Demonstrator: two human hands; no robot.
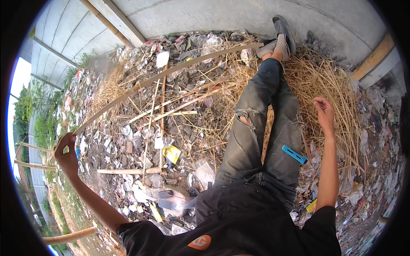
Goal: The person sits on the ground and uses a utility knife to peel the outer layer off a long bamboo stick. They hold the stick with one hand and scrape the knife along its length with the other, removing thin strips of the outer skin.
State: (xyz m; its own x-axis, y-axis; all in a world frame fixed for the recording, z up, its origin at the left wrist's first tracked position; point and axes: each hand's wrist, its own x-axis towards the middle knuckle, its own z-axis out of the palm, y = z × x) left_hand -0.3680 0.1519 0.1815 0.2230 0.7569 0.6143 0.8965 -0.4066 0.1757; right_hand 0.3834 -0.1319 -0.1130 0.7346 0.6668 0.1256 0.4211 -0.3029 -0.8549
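Observation:
My left hand (67,154) is closed around the near end of a long, narrow bamboo strip (171,68). The strip runs away to the right, its far end beside my feet. My right hand (325,114) hovers over the straw to the right of my legs, fingers loosely bent, with nothing visible in it. Across my thigh lies a flat blue slotted object (294,154), like a tool handle; its exact kind cannot be made out. My legs (260,123), in torn dark trousers, stretch forward with a slipper (284,32) near the wall.
Dry straw (329,85) is heaped right of my legs. Thin bamboo sticks (160,113) lie crossed on litter-covered ground, near a short bamboo pole (128,171). A concrete wall (239,17) stands ahead, and a bamboo post (106,23) leans against it at the left.

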